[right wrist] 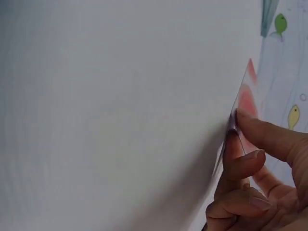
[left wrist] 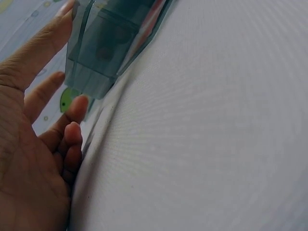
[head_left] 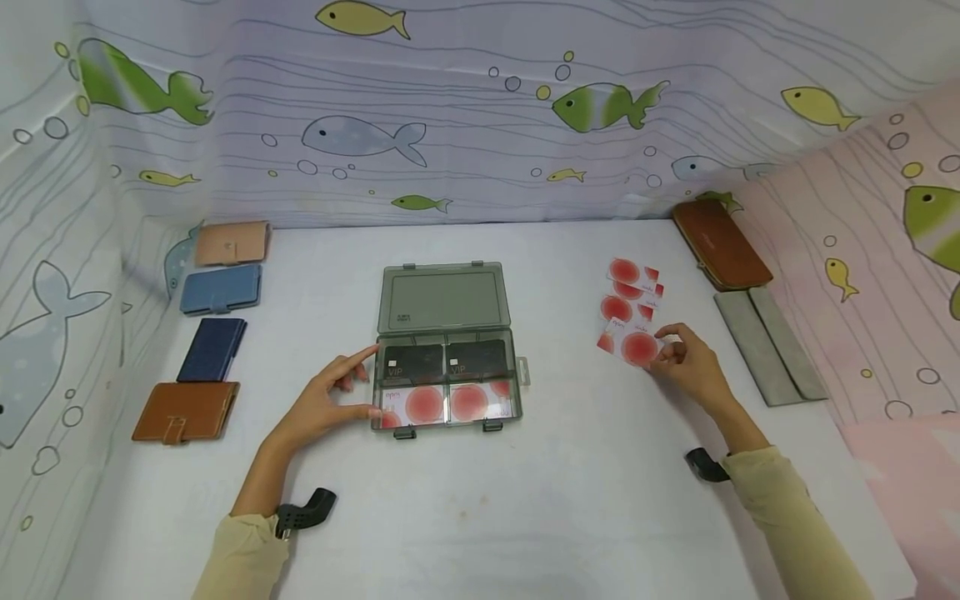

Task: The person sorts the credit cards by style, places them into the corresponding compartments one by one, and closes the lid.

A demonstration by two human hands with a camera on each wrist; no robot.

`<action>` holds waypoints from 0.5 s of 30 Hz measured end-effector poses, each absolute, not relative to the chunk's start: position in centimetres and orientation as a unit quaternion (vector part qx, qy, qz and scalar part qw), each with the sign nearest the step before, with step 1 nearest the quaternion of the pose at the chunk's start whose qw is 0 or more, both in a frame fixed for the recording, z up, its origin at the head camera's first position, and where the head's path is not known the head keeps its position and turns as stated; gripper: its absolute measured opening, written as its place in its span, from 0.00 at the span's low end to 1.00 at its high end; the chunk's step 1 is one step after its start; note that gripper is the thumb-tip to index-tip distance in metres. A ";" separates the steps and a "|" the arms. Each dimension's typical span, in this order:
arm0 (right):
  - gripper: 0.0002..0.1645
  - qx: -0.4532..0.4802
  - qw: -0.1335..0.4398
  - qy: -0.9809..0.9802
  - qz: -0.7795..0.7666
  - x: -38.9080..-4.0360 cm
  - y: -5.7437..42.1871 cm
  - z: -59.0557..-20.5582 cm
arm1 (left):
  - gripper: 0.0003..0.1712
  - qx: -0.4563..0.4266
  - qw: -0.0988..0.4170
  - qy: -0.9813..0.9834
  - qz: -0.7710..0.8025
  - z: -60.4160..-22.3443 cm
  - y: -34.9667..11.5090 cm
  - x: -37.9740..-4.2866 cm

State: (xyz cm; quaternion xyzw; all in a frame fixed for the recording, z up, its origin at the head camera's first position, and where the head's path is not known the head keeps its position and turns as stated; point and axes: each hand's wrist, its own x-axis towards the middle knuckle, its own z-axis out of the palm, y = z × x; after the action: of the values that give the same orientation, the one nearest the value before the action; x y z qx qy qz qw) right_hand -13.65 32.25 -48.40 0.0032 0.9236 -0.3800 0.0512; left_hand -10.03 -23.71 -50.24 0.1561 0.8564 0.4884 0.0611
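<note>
Between thumb and fingers, my right hand pinches the edge of a white card with a red circle. In the right wrist view this card is tilted up from the white cloth. Several similar cards lie overlapping just behind it. My left hand has straight index finger and thumb against the left side of a translucent grey-green divided box, its lid folded back. Black VIP cards fill its two rear compartments; red-and-white cards lie in the two front ones.
Along the left side lie a pink wallet, a light blue wallet, a navy wallet and a brown wallet. A brown case and a grey folded case lie at right. Fish-print curtains border the table.
</note>
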 end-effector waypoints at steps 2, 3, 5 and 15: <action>0.28 0.005 0.040 0.917 -0.398 -13.5 32.1 -48.5 | 0.52 0.160 0.064 0.852 0.494 -50.4 -23.9 -10.1; 0.28 0.007 0.037 0.913 -0.405 -13.4 32.1 -48.5 | 0.52 0.162 0.064 0.851 0.495 -50.5 -23.9 -10.1; 0.28 0.014 0.036 0.904 -0.426 -13.1 32.0 -48.5 | 0.52 0.168 0.064 0.850 0.496 -50.6 -24.0 -10.2; 0.24 0.012 0.071 0.829 -0.555 -12.5 29.8 -46.9 | 0.51 0.170 0.064 0.850 0.494 -50.8 -24.2 -10.1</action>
State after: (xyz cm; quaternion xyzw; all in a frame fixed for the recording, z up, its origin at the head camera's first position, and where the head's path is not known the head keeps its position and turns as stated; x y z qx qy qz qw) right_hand -12.47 29.81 -46.90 0.0124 0.8290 -0.5547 0.0707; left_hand -10.09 -24.17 -50.79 0.1701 0.8500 0.4945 0.0641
